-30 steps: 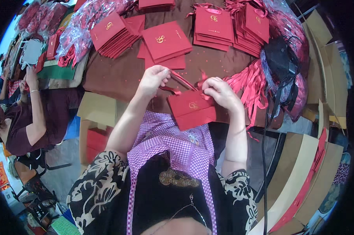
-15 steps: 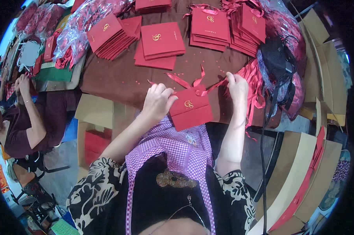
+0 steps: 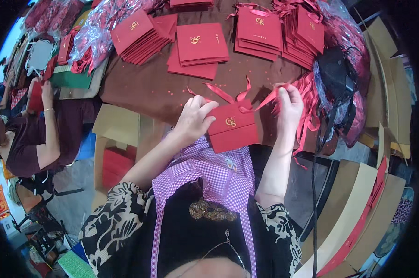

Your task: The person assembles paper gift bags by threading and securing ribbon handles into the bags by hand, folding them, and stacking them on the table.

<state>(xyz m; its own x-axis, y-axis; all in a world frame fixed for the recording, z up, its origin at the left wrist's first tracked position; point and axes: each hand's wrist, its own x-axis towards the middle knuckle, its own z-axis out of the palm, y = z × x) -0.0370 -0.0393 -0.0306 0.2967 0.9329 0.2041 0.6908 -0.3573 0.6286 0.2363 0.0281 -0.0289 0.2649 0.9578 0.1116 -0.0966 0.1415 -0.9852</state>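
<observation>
Left hand point(image 3: 194, 118) pinches the flat red paper gift bag point(image 3: 232, 127) by its stiff top edge, right hand point(image 3: 289, 107) nips its limp, slippery red satin ribbon point(image 3: 265, 99), best gripped near the end.

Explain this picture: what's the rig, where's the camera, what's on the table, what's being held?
No machine here: a person works with bare hands, filmed by a fisheye camera on their head looking down, so edges curve. The left hand pins a red paper bag at the edge of the brown table. The right hand pinches a red ribbon that runs to the bag's top. Stacks of flat red bags lie farther back, and ribbon bundles in clear plastic at the back left. Another person sits at far left.
</observation>
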